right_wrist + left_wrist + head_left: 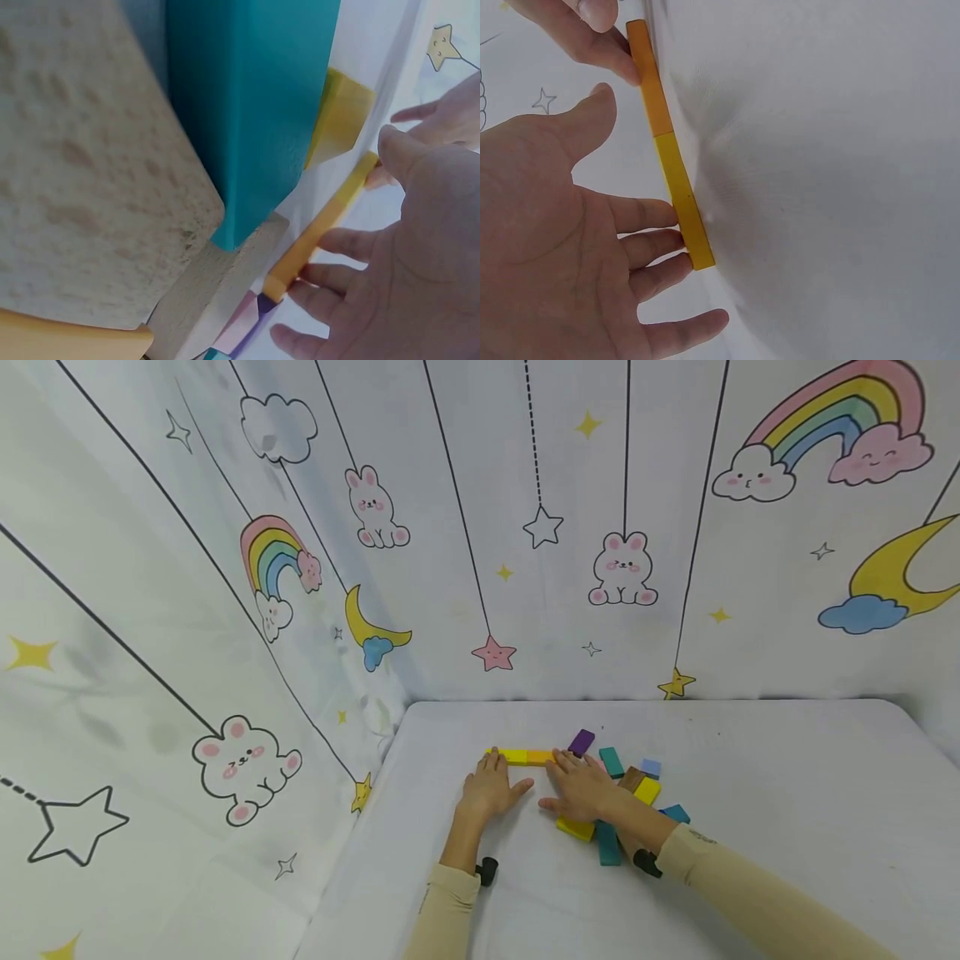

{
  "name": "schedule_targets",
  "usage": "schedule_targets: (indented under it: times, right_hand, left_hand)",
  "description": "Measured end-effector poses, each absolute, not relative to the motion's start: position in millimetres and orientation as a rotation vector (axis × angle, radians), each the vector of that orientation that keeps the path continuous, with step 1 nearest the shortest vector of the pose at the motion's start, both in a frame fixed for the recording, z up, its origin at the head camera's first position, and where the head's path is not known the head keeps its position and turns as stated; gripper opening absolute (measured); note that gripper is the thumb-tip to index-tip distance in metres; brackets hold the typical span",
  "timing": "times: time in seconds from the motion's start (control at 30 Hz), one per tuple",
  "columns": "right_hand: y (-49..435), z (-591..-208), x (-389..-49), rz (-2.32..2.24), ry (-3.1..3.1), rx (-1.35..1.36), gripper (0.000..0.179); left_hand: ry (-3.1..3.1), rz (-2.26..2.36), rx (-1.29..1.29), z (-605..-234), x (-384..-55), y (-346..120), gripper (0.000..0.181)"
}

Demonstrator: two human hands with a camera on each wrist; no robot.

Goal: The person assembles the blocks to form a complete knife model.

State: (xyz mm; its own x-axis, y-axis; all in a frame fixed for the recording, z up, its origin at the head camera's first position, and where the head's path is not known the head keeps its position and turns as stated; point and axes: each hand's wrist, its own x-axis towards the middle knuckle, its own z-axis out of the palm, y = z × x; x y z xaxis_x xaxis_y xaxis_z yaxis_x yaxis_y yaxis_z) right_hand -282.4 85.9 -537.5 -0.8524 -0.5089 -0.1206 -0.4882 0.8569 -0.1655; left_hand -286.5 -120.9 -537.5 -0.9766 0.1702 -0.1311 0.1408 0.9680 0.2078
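I see the left hand and right hand uncurled, touching the yellow block and orange block just ahead, where uneven pushing could skew them apart.

The white table in front of me carries a yellow block and an orange block, end to end toward its far side. To their right lie a purple block, a teal block and, nearer, a jumbled heap of other blocks.
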Motion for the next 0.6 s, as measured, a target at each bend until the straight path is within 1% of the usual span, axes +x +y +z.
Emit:
schedule_targets:
  times: [0.6]
  right_hand:
    - [85.0,-541.1,-289.1,-0.178,2.895,-0.759,0.082]
  left_hand:
    - [2.973,0.328,0.231,-540.0,-293.3,-118.6,0.091]
